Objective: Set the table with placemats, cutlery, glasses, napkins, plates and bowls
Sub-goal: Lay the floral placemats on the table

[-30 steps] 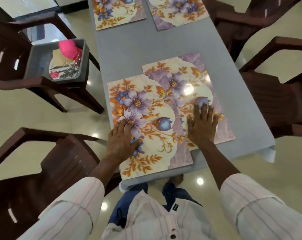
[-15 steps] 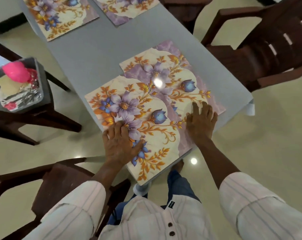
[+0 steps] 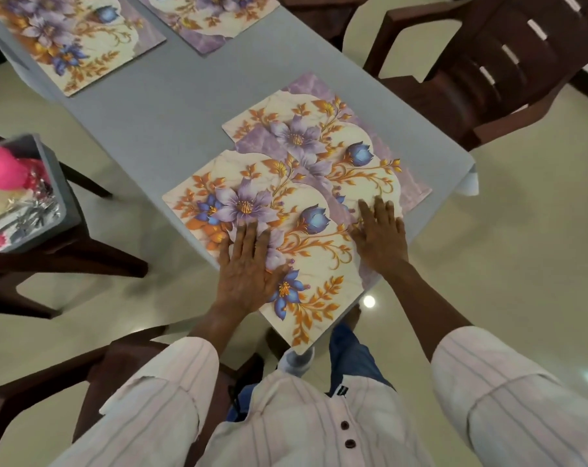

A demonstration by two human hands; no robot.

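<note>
Two floral placemats overlap at the near end of the grey table [image 3: 171, 106]. The near placemat [image 3: 319, 264] lies on top and juts past the table's edge. My left hand [image 3: 248, 264] presses flat on it with straight fingers. The far placemat [image 3: 323, 143] sits partly under it, and my right hand [image 3: 380, 235] rests flat on its near edge. Two more placemats lie at the far end, one at the left [image 3: 66, 38] and one at the right [image 3: 208, 18].
A grey tray [image 3: 55, 183] on a dark chair at left holds a pink object [image 3: 2, 171], cutlery [image 3: 33, 210] and napkins. Dark brown chairs stand at upper right [image 3: 488, 72] and lower left [image 3: 50, 392]. The floor is glossy cream tile.
The view has swung, so the table now runs diagonally. Both hands stay flat on the overlapping placemats, which have shifted toward the table's near edge; the near one now overhangs it.
</note>
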